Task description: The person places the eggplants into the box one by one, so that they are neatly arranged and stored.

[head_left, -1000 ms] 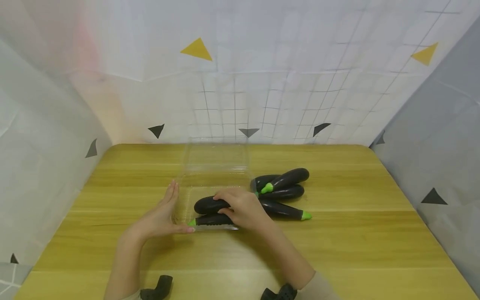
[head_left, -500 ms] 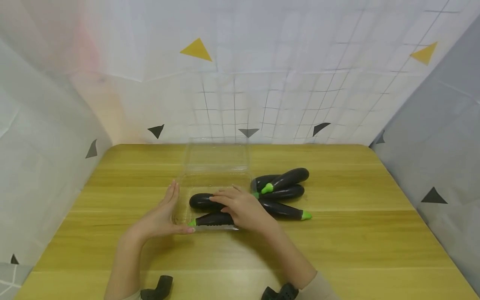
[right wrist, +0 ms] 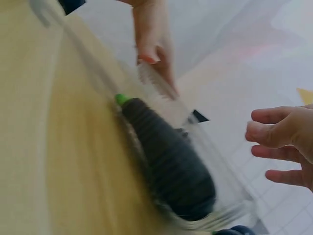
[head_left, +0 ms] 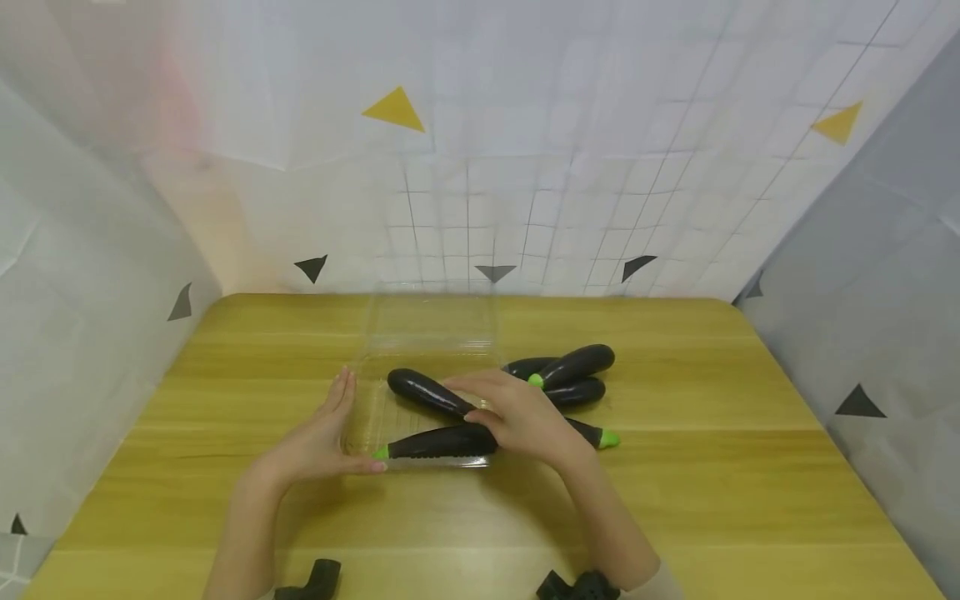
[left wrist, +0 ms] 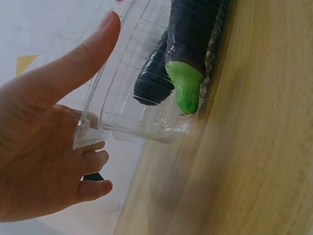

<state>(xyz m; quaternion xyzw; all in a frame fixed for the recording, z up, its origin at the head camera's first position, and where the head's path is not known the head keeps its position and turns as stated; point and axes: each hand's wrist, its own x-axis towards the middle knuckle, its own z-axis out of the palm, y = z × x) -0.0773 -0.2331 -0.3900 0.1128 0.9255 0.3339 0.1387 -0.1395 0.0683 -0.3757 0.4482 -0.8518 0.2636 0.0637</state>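
A clear plastic clamshell box (head_left: 367, 417) lies with its lid (head_left: 431, 321) folded back. Along its front wall rests one eggplant (head_left: 442, 442), green stem toward the left. Another eggplant (head_left: 423, 390) slants behind it in the box, its stem end hidden by my right hand (head_left: 521, 417). In the right wrist view that hand's fingers (right wrist: 274, 152) are spread apart with nothing between them. My left hand (head_left: 318, 437) braces the box's left end, fingers straight along the side, thumb at the front corner. In the left wrist view the thumb (left wrist: 73, 63) stretches over the rim.
Right of the box lies a pile of several eggplants (head_left: 577, 364), one with its green stem (head_left: 610, 438) pointing right. The wooden table (head_left: 712, 467) ends at a white sheet wall (head_left: 562, 208) behind. Black wrist mounts (head_left: 318, 579) show at the bottom edge.
My right hand has drawn back to the right, letting go of the rear eggplant. That eggplant now slants, its rounded end pointing farther back. The left hand keeps its place.
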